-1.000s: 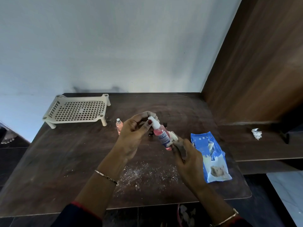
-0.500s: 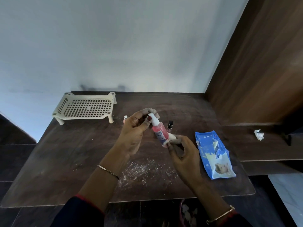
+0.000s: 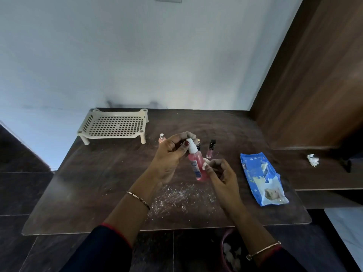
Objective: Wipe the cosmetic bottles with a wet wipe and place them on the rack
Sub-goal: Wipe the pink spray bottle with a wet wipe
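small dark bottle (image 3: 198, 145) mostly hidden behind left hand (image 3: 170, 154)

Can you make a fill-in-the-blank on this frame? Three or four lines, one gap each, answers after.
1. The left hand holds the pink spray bottle near its white ____.
2. The right hand presses a small white ____ against the bottle's side.
3. The cream rack holds ____ bottles.
4. The blue wipes pack lies on the table to the person's ____.

Missing words: cap; wipe; no; right
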`<state>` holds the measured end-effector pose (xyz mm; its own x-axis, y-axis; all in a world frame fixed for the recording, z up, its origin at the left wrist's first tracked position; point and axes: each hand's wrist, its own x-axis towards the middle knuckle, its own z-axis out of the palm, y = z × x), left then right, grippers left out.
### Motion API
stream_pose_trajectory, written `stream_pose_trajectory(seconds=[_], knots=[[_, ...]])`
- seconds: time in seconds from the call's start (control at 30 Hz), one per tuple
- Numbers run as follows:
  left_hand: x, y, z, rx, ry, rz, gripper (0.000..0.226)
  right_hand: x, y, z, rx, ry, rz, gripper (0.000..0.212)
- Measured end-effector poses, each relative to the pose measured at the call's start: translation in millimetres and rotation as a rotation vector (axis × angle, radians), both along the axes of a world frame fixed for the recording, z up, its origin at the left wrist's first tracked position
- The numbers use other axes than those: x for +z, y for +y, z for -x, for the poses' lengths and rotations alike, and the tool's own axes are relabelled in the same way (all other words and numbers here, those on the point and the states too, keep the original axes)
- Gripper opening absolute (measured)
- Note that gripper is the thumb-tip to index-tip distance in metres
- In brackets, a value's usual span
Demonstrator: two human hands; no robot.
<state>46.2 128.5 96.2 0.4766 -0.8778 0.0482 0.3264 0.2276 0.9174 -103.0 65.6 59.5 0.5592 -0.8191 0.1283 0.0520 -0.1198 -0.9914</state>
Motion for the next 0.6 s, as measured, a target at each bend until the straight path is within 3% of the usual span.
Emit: stream_pose_trajectory(seconds=[0.2, 0.4, 0.6], knots=[[-7, 3, 5, -0.012, 0.06, 0.012, 0.022, 11, 4, -6, 0.179, 0.032, 0.019, 0.028], [-29, 4, -2, 0.066, 0.2, 0.056, 0.022, -26, 7, 9, 0.19, 0.083, 0.048, 0.06], [-72, 4, 3, 0.113, 0.229, 0.109, 0.024, -59, -2, 4, 0.175, 0.026, 0.08, 0.065]])
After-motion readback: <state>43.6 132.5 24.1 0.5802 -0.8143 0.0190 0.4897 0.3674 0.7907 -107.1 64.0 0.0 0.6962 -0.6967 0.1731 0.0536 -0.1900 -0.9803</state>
